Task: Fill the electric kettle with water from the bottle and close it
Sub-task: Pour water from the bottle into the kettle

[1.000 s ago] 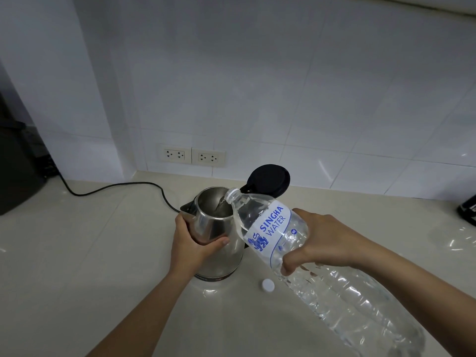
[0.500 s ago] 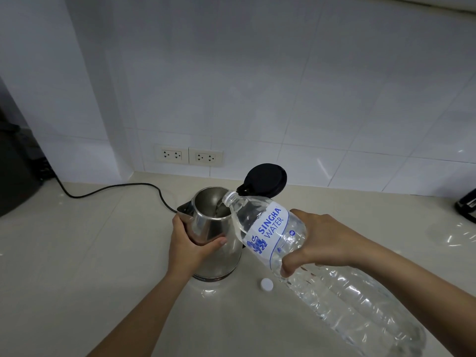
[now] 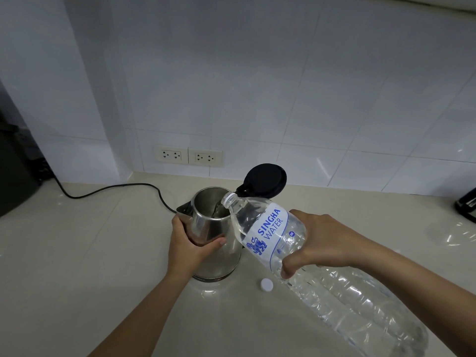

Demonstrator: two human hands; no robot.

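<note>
A steel electric kettle (image 3: 223, 256) stands on the pale counter with its black lid (image 3: 265, 180) flipped up at the back. My left hand (image 3: 189, 249) grips the kettle's body from the left. My right hand (image 3: 325, 243) holds a large clear water bottle (image 3: 268, 233) with a blue and white label, tilted so its open neck sits over the kettle's mouth. Water runs from the neck into the kettle. The bottle's white cap (image 3: 266, 284) lies on the counter just right of the kettle's base.
A black power cord (image 3: 113, 188) runs from the kettle's left side to the back left. Two wall sockets (image 3: 188, 156) sit low on the tiled wall behind. A dark appliance (image 3: 15, 173) stands at far left, another dark object (image 3: 467, 204) at far right.
The bottle has stayed tilted over the kettle with water still pouring. Both hands keep their grips; the view has shifted only slightly.
</note>
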